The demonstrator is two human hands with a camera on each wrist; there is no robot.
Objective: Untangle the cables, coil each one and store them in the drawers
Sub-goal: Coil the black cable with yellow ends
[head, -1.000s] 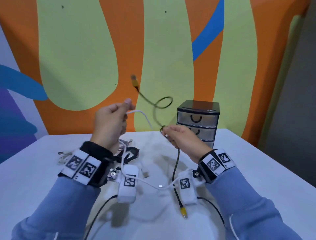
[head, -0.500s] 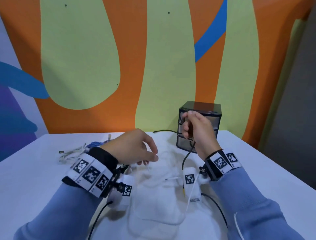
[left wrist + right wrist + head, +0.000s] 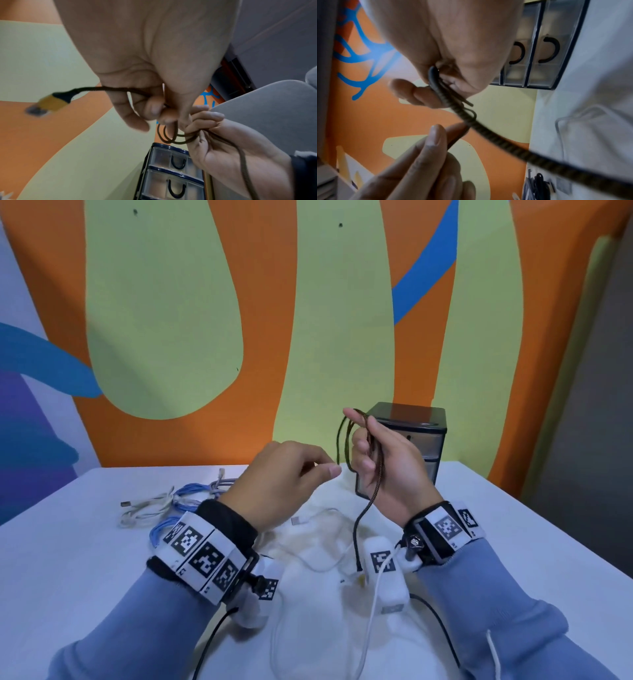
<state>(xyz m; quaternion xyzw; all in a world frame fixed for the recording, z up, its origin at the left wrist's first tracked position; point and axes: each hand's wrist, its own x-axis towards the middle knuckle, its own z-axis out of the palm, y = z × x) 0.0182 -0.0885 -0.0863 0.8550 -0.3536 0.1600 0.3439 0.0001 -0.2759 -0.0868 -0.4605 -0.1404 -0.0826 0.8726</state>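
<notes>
A dark braided cable (image 3: 374, 470) is looped a few times in my right hand (image 3: 363, 440), which grips the loops upright in front of the drawer unit (image 3: 426, 428). Its free tail hangs to the table, ending in a yellow plug (image 3: 360, 579). My left hand (image 3: 325, 472) is just left of the loops. In the left wrist view the left hand (image 3: 154, 112) pinches the cable (image 3: 109, 88) near its other yellow plug (image 3: 51, 104). The right wrist view shows the gripped loops (image 3: 436, 83) and the left fingertips (image 3: 435, 136) on the cable.
A white cable (image 3: 322, 515) lies loose on the white table (image 3: 513, 542) below my hands. A tangle of blue and white cables (image 3: 185, 498) sits at the left. The small drawer unit has its drawers (image 3: 171, 161) closed. A painted wall stands behind the table.
The white cable left my left hand and now lies on the table. My right hand rose with the dark cable gathered into loops, and my left hand moved up beside it.
</notes>
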